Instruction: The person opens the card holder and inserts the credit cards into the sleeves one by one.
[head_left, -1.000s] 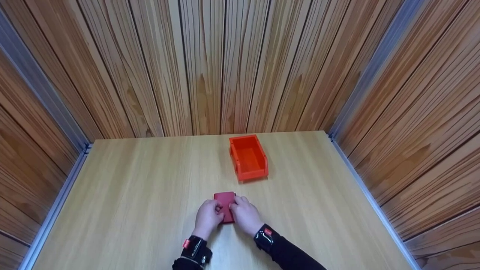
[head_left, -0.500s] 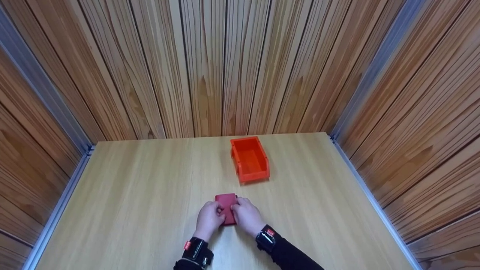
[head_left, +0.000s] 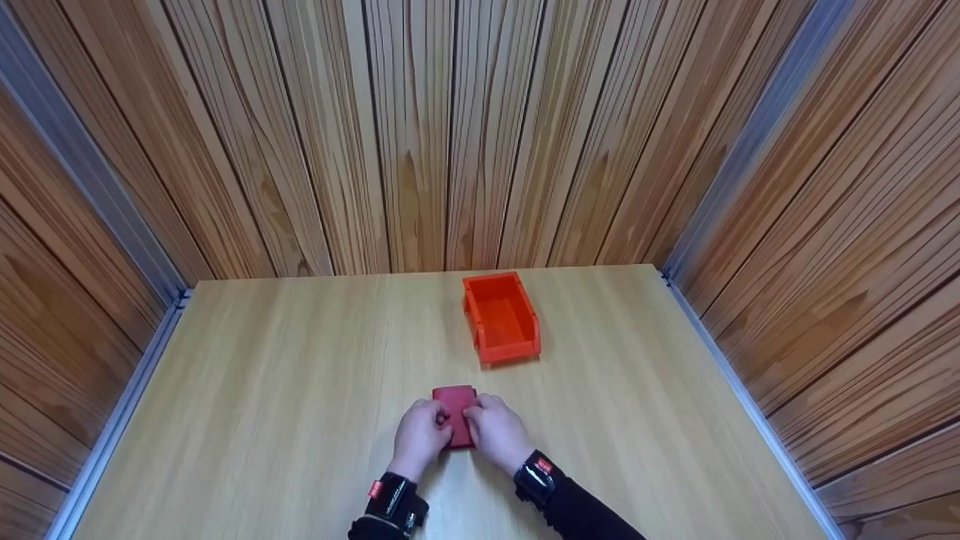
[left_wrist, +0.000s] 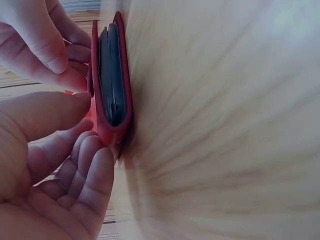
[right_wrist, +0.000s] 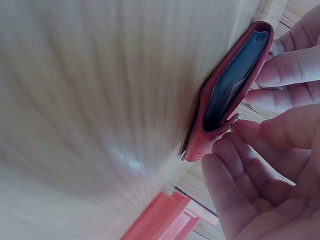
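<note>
A small red card wallet (head_left: 455, 396) lies flat on the table, below the bin in the head view. Grey-black inner sleeves (left_wrist: 111, 75) show between its covers in the left wrist view. My left hand (head_left: 418, 436) pinches its left side, thumb on the upper cover and fingers curled at the edge. On the opposite side, my right hand (head_left: 501, 435) pinches the right edge with thumb and forefinger. There the right wrist view shows a short strap or tab (right_wrist: 227, 122) by those fingertips. The wallet's underside is hidden.
An orange-red open-fronted bin (head_left: 507, 351) stands beyond the wallet, slightly to the right. The light wood table (head_left: 300, 360) is bounded by wood-plank walls (head_left: 420, 135) at the back and both sides, with metal rails (head_left: 124, 405) along the side edges.
</note>
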